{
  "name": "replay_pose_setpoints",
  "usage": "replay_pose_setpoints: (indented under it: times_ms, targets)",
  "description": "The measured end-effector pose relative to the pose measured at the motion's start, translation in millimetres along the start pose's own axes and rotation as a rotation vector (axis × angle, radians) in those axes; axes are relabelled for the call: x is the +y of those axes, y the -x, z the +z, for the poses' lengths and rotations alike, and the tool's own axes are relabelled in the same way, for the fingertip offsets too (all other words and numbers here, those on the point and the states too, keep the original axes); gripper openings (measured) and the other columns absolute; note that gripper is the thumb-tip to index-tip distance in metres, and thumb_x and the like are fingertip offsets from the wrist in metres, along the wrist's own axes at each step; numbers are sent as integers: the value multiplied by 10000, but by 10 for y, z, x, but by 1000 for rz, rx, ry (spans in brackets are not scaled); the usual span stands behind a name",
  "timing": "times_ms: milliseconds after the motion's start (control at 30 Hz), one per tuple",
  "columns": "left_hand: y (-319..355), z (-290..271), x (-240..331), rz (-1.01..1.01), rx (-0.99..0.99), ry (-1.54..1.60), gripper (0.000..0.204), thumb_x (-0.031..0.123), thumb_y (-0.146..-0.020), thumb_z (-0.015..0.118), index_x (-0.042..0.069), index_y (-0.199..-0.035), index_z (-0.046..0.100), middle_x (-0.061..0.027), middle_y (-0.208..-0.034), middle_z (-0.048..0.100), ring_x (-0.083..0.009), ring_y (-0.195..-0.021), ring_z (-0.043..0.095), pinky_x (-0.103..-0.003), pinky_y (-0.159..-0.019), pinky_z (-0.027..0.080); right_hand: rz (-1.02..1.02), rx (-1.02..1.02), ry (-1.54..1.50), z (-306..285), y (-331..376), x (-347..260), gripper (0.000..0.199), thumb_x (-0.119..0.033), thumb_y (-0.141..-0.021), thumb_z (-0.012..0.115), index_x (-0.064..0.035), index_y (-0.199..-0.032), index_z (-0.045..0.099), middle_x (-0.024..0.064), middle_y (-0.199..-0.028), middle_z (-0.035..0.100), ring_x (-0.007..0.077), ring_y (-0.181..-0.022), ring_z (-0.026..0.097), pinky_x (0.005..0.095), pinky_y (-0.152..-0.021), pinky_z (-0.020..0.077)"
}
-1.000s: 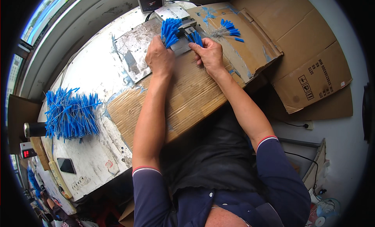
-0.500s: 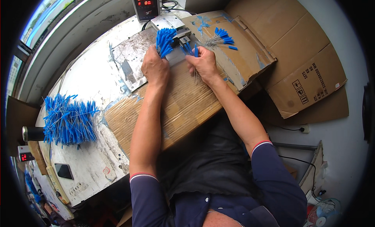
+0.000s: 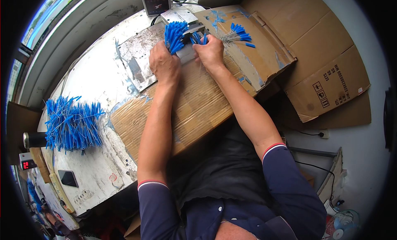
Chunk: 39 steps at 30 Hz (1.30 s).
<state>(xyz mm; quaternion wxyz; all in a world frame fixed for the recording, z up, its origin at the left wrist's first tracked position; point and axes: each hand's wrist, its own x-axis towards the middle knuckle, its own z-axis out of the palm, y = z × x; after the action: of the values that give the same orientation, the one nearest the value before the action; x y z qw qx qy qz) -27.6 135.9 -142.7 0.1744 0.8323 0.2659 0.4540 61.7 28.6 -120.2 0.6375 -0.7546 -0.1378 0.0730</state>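
My left hand (image 3: 164, 65) is closed around a thick bundle of thin wires with blue sleeves (image 3: 175, 36), their blue ends pointing up and away from me. Close beside it, my right hand (image 3: 211, 54) pinches a few blue-sleeved wires (image 3: 199, 39) at the front of a small metal machine (image 3: 179, 15). Fingers and wires partly cover the machine's working part. To the right of that hand, a loose bunch of blue-tipped wires (image 3: 240, 32) lies on cardboard, with one short blue piece (image 3: 250, 45) apart from it.
A large heap of blue-sleeved wires (image 3: 73, 124) lies at the left beside a dark cylinder (image 3: 35, 140). A phone (image 3: 68, 178) rests nearer me. Behind the machine stands a red digital display (image 3: 156, 2). Flattened cardboard (image 3: 182, 108) covers the near edge; an open carton (image 3: 326, 83) stands right.
My right hand has moved slightly left with its wires, closer to the machine and to my left hand. The view has shifted a little, and the display's reading has changed.
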Motion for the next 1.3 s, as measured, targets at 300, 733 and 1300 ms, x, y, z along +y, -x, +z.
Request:
replay_pose_setpoints:
  times_ms: [300,733,1300]
  targets:
    - [19,-14,23,-9,-108,14,99,26,-825,585,51,-920,571,-173,-789,649,-381,-787,640,-497,-724,479,95,-95,-329,-113,31,58,114,-12,-840,704,29,-881,606,97,-729,657,165,-553,667,298,-431,571]
    - [18,-24,48,-22,-174,50,119,43,-825,569,42,-943,581,-222,-837,673,-434,-822,662,-530,-734,489,-3,-243,-217,-236,114,170,167,38,-833,702,46,-992,652,64,-792,666,134,-646,673,270,-525,603]
    - [24,-31,45,-80,-65,36,113,24,-842,571,38,-952,550,-195,-840,653,-414,-810,651,-514,-717,491,140,-237,-289,-357,148,48,61,16,-835,685,27,-849,627,55,-731,633,121,-554,620,276,-482,576]
